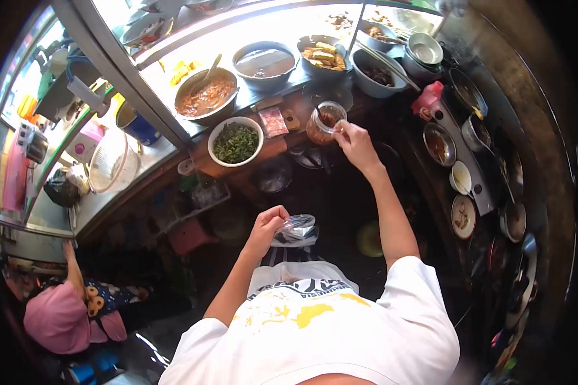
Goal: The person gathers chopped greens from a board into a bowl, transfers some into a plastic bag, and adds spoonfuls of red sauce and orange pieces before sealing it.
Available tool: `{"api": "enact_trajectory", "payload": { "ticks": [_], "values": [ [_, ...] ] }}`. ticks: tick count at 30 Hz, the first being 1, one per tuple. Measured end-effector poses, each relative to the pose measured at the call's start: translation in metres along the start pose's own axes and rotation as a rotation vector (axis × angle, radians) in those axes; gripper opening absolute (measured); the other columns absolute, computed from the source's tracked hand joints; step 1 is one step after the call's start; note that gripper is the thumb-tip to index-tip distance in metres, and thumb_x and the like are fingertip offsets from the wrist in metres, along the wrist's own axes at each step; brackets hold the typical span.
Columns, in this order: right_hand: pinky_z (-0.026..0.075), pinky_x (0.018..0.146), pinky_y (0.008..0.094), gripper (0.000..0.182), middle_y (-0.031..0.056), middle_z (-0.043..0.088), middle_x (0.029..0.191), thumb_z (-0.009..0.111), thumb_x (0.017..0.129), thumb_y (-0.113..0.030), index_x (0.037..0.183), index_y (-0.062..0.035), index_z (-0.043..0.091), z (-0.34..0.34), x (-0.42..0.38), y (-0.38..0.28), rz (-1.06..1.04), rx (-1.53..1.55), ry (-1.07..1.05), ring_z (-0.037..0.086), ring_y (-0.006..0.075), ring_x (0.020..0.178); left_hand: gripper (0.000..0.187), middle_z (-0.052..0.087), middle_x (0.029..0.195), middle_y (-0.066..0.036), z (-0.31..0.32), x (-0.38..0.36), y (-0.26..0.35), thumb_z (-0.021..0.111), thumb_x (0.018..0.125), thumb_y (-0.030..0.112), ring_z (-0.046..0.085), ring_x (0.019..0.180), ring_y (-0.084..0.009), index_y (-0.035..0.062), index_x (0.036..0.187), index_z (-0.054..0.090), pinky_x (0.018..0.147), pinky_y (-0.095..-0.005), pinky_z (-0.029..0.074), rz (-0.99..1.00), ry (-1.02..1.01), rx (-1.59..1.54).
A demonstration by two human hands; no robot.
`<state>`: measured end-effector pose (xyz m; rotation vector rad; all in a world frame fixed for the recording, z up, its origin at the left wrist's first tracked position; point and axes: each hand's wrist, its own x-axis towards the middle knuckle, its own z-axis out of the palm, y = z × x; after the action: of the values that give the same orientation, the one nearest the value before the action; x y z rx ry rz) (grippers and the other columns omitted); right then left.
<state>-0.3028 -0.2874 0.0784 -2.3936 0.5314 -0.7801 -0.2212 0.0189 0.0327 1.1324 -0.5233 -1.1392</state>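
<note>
My left hand (268, 228) is closed on a clear plastic bag (297, 230), held low in front of my shirt. My right arm reaches forward, and my right hand (355, 142) is pinched at the near right rim of a clear jar (319, 135) with reddish-brown contents. What the pinched fingers grip there is too small to make out. A dark handle leans inside the jar. Left of the jar lie a small packet with pink and white print (273, 122) and a white bowl (236, 142) of chopped dark greens.
Behind stand a pot of red-orange stew (205, 95), a grey basin (264, 61), a bowl of fried pieces (322, 56) and a basin of dark food (376, 74). A stove (459, 154) with pans runs along the right. Another person in pink (58, 317) is at lower left.
</note>
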Motion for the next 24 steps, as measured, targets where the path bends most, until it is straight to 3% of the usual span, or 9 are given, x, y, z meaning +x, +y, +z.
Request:
{"api": "enact_trajectory", "payload": {
  "ticks": [8, 11, 15, 24],
  "values": [
    [0.051, 0.067, 0.0383, 0.014, 0.0189, 0.066, 0.082, 0.065, 0.086, -0.01, 0.096, -0.0014, 0.061, 0.045, 0.109, 0.061, 0.109, 0.213, -0.219, 0.066, 0.0294, 0.073, 0.006, 0.047, 0.07, 0.006, -0.009, 0.071, 0.017, 0.049, 0.078, 0.005, 0.04, 0.066, -0.0031, 0.0029, 0.078, 0.055, 0.06, -0.0212, 0.03, -0.012, 0.107, 0.026],
    [0.052, 0.07, 0.0394, 0.013, 0.0188, 0.066, 0.083, 0.064, 0.087, -0.011, 0.095, -0.0011, 0.06, 0.067, 0.133, 0.074, 0.112, 0.181, -0.278, 0.067, 0.0316, 0.078, 0.006, 0.048, 0.071, 0.006, -0.013, 0.098, 0.043, 0.05, 0.078, 0.004, 0.04, 0.066, -0.0029, 0.0028, 0.078, 0.055, 0.06, -0.0207, 0.03, 0.015, 0.121, 0.065],
    [0.051, 0.074, 0.045, 0.011, 0.0189, 0.067, 0.087, 0.061, 0.087, -0.011, 0.094, -0.0025, 0.058, 0.085, 0.155, 0.086, -0.077, 0.055, -0.275, 0.065, 0.0381, 0.085, 0.007, 0.047, 0.071, 0.006, -0.026, 0.124, 0.063, 0.049, 0.08, 0.004, 0.04, 0.066, -0.0028, 0.0032, 0.08, 0.055, 0.06, -0.0206, 0.03, 0.056, 0.146, 0.097],
    [0.051, 0.075, 0.0474, 0.013, 0.0186, 0.065, 0.088, 0.061, 0.089, -0.015, 0.095, -0.0046, 0.057, 0.094, 0.178, 0.09, -0.089, -0.022, -0.344, 0.064, 0.0391, 0.086, 0.008, 0.048, 0.073, 0.005, -0.035, 0.145, 0.069, 0.048, 0.081, 0.003, 0.04, 0.067, -0.0019, 0.0029, 0.081, 0.056, 0.06, -0.0196, 0.03, 0.084, 0.282, 0.107]
  ]
}}
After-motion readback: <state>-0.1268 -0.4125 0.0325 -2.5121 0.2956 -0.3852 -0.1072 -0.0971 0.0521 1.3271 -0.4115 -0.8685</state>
